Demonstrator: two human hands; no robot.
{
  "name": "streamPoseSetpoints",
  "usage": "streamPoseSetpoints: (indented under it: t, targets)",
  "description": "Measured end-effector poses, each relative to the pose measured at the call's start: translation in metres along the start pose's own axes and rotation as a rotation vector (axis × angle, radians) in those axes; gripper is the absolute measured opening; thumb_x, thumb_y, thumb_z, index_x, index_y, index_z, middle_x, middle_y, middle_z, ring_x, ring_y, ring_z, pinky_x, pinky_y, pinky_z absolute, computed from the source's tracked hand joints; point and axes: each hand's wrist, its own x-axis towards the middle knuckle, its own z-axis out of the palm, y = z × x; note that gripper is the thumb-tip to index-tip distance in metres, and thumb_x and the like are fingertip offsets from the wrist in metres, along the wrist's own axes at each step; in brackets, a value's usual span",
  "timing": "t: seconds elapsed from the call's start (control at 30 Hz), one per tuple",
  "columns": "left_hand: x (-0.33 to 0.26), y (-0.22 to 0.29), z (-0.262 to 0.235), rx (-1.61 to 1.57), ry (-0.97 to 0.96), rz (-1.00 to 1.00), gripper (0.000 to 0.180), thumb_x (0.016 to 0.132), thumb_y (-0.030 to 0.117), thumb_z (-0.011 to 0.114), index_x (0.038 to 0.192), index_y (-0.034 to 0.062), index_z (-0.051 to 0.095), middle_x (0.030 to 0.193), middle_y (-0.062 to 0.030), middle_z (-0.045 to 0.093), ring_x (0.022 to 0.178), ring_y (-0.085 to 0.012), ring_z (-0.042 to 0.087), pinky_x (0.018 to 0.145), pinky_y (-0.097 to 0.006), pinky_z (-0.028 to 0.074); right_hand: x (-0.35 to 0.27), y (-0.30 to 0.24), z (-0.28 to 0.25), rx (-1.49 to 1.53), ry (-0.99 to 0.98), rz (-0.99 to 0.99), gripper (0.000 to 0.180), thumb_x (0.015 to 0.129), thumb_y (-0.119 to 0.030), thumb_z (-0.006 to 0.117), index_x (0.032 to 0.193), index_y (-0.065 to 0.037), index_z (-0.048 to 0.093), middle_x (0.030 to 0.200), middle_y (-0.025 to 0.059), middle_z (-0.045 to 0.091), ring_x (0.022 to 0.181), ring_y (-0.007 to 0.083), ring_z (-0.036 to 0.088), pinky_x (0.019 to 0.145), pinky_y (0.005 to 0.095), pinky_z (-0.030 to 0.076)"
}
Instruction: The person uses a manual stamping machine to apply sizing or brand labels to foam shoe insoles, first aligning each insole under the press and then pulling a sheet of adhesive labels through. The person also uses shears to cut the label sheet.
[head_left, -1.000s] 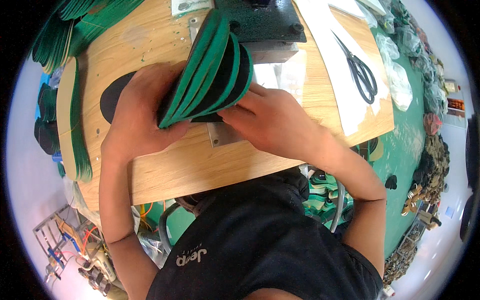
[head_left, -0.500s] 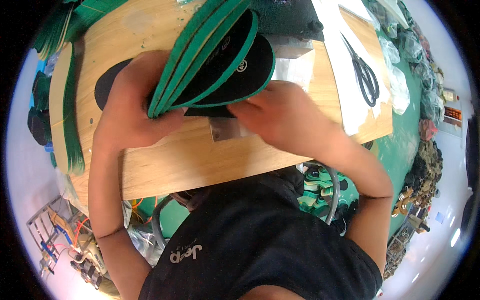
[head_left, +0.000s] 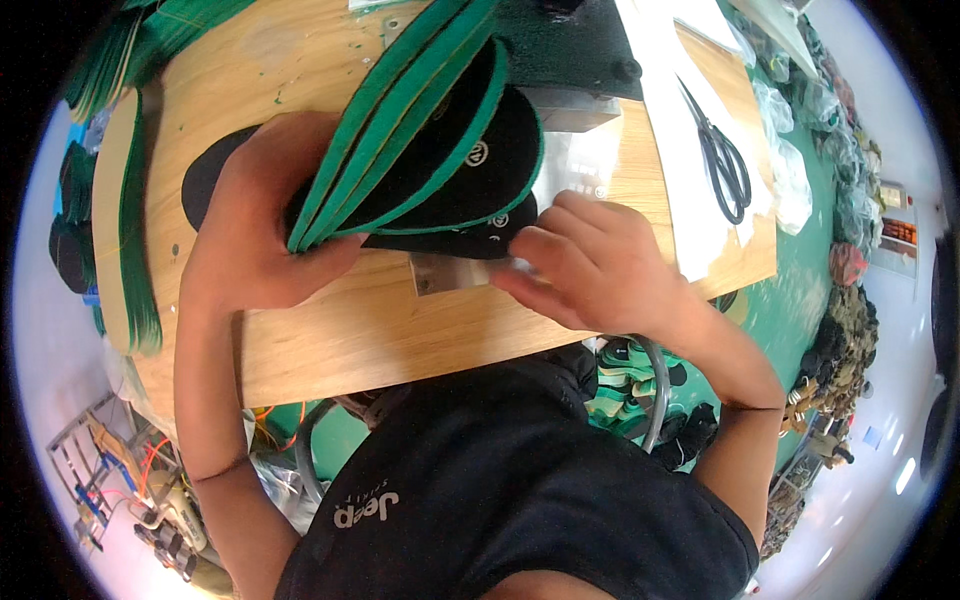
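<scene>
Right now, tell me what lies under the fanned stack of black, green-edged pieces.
Under the fanned stack, held by the left hand, one black piece lies flat on a metal plate set in the wooden table. The right hand touches its edge. The stack hides the plate beyond.

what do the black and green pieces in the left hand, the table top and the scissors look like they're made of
Black and green pieces: probably stiffened fabric, matte black faces with green edging, bending in a fan. Table top: wood or wood laminate, light grain and a smooth sheen. Scissors: dark metal, likely steel, with thin blades and looped handles.
</scene>
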Motion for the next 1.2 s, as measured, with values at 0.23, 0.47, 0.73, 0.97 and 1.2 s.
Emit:
streamPoseSetpoints:
  t: [0.23, 0.47, 0.73, 0.97, 1.2]
  targets:
    - [0.0, 0.003, -0.002, 0.023, -0.013, -0.009, 0.053, 0.055, 0.008, 0.067, 0.106, -0.0034, 0.057, 0.096, -0.0225, 0.056, 0.087, -0.0422, 0.051, 0.081, -0.039, 0.043, 0.002, 0.006, 0.014, -0.098, -0.154, -0.036, 0.032, 0.077, -0.017, 0.058, 0.106, -0.004, 0.056, 0.071, 0.0023, 0.052, 0.067, 0.0191, 0.057, 0.048, 0.0325, 0.047]
    - [0.0, 0.008, 0.003, -0.061, 0.029, -0.135, 0.054, 0.055, 0.006, 0.068, 0.106, -0.0029, 0.057, 0.094, -0.0205, 0.057, 0.084, -0.0376, 0.053, 0.079, -0.038, 0.043, -0.001, 0.009, 0.009, 0.026, -0.139, -0.07, 0.023, 0.077, -0.015, 0.06, 0.097, -0.003, 0.057, 0.067, 0.0031, 0.051, 0.065, 0.0185, 0.056, 0.046, 0.0321, 0.046]
    - [-0.002, 0.009, 0.001, -0.051, 0.007, -0.094, 0.05, 0.061, 0.008, 0.068, 0.109, -0.0036, 0.056, 0.093, -0.0187, 0.057, 0.082, -0.0339, 0.053, 0.078, -0.036, 0.043, 0.001, -0.004, 0.02, -0.089, -0.114, 0.012, 0.022, 0.077, -0.018, 0.06, 0.093, -0.004, 0.057, 0.066, 0.0025, 0.052, 0.063, 0.0213, 0.057, 0.046, 0.0334, 0.047]
    - [-0.006, 0.005, -0.001, 0.008, 0.017, -0.049, 0.05, 0.065, 0.011, 0.071, 0.111, -0.0023, 0.057, 0.094, -0.0185, 0.058, 0.084, -0.0337, 0.054, 0.078, -0.036, 0.044, 0.0, 0.005, 0.018, -0.043, -0.052, 0.005, 0.022, 0.078, -0.019, 0.064, 0.094, -0.006, 0.056, 0.062, 0.0036, 0.051, 0.061, 0.0212, 0.057, 0.045, 0.0349, 0.046]
    - [-0.005, 0.007, -0.001, -0.008, 0.021, -0.019, 0.047, 0.067, 0.01, 0.069, 0.111, -0.0014, 0.058, 0.093, -0.0178, 0.059, 0.084, -0.0331, 0.055, 0.077, -0.037, 0.044, 0.0, -0.001, 0.022, 0.001, 0.018, 0.087, 0.023, 0.079, -0.02, 0.067, 0.095, -0.007, 0.055, 0.062, 0.0041, 0.051, 0.059, 0.0215, 0.056, 0.044, 0.0351, 0.045]
